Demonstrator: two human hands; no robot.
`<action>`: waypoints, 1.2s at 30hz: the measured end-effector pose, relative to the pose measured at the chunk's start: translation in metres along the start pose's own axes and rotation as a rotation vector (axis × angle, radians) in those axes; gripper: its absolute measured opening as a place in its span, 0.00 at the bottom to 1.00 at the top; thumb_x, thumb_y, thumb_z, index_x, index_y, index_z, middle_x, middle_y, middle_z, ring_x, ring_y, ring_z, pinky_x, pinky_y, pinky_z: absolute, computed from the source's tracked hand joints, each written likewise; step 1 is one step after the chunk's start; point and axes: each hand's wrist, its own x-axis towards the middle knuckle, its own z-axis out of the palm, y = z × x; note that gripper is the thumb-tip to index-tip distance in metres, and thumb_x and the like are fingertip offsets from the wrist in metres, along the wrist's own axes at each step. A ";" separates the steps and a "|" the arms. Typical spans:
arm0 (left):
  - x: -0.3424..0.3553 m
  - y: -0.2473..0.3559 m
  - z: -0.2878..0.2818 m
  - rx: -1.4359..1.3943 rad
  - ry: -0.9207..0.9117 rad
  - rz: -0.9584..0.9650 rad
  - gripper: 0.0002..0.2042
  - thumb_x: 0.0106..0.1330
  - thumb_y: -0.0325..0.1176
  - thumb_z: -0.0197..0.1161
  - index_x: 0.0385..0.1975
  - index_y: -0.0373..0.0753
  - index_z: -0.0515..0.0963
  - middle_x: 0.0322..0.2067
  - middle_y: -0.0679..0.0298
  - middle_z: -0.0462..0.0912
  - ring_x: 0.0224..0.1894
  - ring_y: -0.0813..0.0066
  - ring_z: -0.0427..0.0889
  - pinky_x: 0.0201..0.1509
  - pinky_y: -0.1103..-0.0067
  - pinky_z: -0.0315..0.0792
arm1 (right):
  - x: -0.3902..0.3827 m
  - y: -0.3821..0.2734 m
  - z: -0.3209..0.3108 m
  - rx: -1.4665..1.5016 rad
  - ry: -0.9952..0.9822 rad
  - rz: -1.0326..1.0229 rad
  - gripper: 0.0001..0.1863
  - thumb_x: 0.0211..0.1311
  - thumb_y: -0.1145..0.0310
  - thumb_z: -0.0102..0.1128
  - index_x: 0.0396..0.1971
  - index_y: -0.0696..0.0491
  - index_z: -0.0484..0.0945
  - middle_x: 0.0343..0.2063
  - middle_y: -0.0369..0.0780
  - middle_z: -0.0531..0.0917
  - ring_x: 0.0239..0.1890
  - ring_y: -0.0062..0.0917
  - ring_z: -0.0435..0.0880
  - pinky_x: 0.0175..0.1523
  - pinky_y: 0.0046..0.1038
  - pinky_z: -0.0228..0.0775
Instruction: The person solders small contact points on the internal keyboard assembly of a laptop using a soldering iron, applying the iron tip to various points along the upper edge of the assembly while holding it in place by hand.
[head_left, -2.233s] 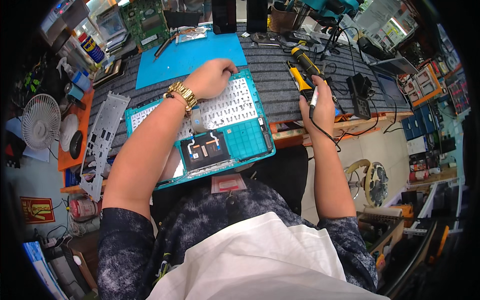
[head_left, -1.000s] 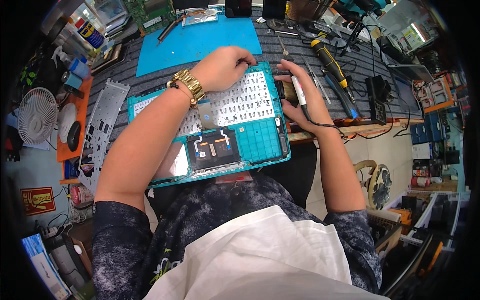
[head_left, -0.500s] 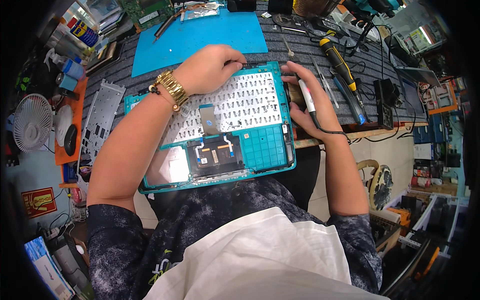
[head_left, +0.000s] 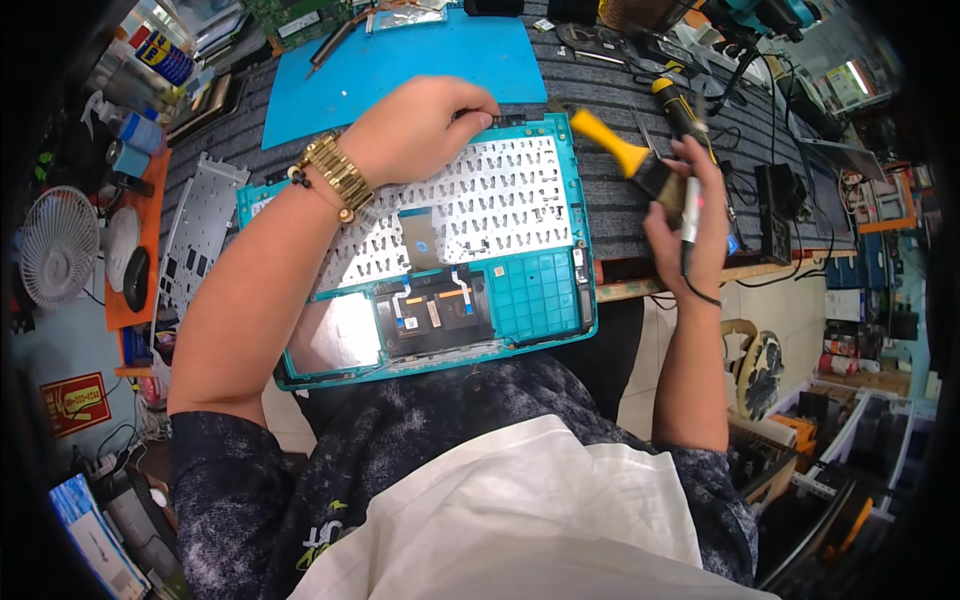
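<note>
From the head camera, your right hand (head_left: 688,215) has come off the teal laptop shell (head_left: 440,250) and now grips a yellow-handled brush (head_left: 628,160) beside its right edge, so cleaning seems next. Your left hand (head_left: 420,130) stays pinched at the shell's top rim.

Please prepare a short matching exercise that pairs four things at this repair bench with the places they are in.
Things:
1. yellow-handled brush
2. teal laptop shell
3. small white fan
4. blue mat

Places:
A. far left of the bench
B. under the left hand
C. in the right hand
D. beyond the shell, at the far edge

Pairs: 1-C, 2-B, 3-A, 4-D
</note>
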 end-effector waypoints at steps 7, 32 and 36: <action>0.008 -0.010 0.012 0.107 0.065 0.068 0.11 0.79 0.33 0.65 0.52 0.36 0.90 0.41 0.54 0.90 0.44 0.53 0.88 0.51 0.63 0.82 | -0.017 0.019 -0.021 -0.293 0.175 0.036 0.44 0.57 0.87 0.66 0.77 0.55 0.71 0.65 0.48 0.80 0.65 0.40 0.83 0.72 0.39 0.74; -0.046 0.060 0.001 0.218 -0.184 0.232 0.30 0.70 0.46 0.69 0.66 0.31 0.82 0.66 0.51 0.83 0.60 0.51 0.81 0.64 0.60 0.76 | 0.093 -0.018 0.034 0.858 0.120 0.386 0.18 0.75 0.79 0.62 0.62 0.61 0.76 0.41 0.46 0.90 0.37 0.29 0.89 0.47 0.34 0.87; -0.044 0.060 -0.003 0.215 -0.229 0.216 0.32 0.69 0.48 0.71 0.66 0.31 0.81 0.66 0.51 0.83 0.59 0.52 0.81 0.64 0.61 0.75 | 0.118 -0.008 0.038 0.904 0.047 0.375 0.21 0.73 0.80 0.61 0.64 0.62 0.78 0.35 0.42 0.86 0.38 0.28 0.88 0.46 0.36 0.88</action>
